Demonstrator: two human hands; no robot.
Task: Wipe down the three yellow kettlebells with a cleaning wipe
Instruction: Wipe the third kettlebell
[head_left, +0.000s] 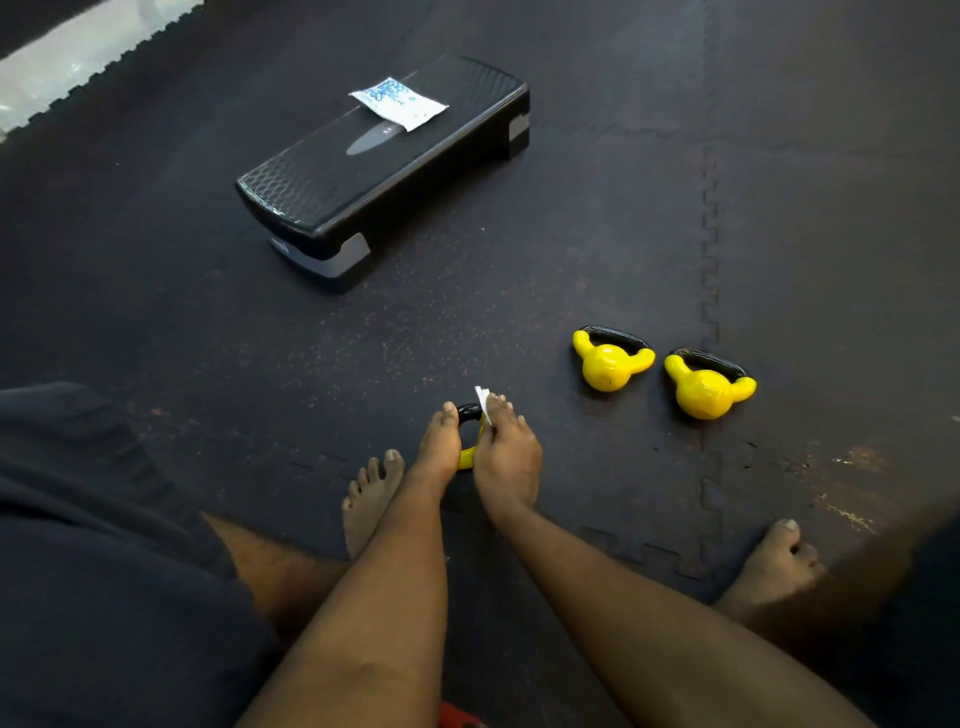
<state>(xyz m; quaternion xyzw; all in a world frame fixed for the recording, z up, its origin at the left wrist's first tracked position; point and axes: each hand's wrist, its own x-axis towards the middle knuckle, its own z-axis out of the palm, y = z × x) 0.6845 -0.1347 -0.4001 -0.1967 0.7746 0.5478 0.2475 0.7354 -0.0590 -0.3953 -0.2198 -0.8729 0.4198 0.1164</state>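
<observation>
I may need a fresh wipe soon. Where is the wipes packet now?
In the head view, the wipes packet lies on the black step platform, near its far end, up and left of the two yellow kettlebells.

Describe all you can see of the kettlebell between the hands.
The kettlebell is mostly hidden: only a glossy black handle arc and a sliver of yellow body show. Whether it rests on the dark floor mat cannot be told. The left hand holds its left side; the right hand presses a white cleaning wipe against the handle's right side.
</observation>
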